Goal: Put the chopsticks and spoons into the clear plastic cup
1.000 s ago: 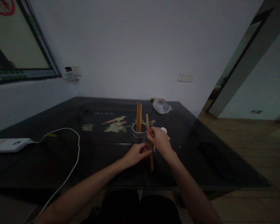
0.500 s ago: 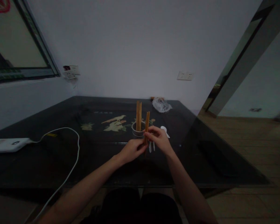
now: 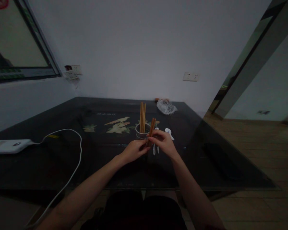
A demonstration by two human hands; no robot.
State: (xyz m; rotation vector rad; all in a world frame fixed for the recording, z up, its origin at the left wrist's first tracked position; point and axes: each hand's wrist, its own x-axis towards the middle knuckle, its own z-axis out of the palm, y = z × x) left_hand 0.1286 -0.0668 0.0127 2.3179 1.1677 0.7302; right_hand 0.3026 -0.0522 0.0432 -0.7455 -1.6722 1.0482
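Between my two hands is a small bunch of wooden chopsticks (image 3: 152,125), tilted slightly to the right at the top. My right hand (image 3: 163,142) pinches them around the middle. Lower down, the fingers of my left hand (image 3: 136,150) close round them; their bottom ends are hidden. Just behind stands a round holder (image 3: 142,135) with several more chopsticks (image 3: 143,116) upright in it. A white spoon (image 3: 169,133) lies on the table to the right of my right hand. Two slim utensil handles (image 3: 154,149) show below my fingers, their upper parts partly covered.
The dark glossy table (image 3: 93,172) has a flower and bird picture (image 3: 118,126). A crumpled clear plastic bag (image 3: 166,107) lies at the back. At left is a white device (image 3: 11,147) with a white cable (image 3: 81,150). A dark flat object (image 3: 222,161) lies on the right.
The held chopsticks have come down a little and lean more to the right at the top. Both hands keep hold of them in nearly the same place.
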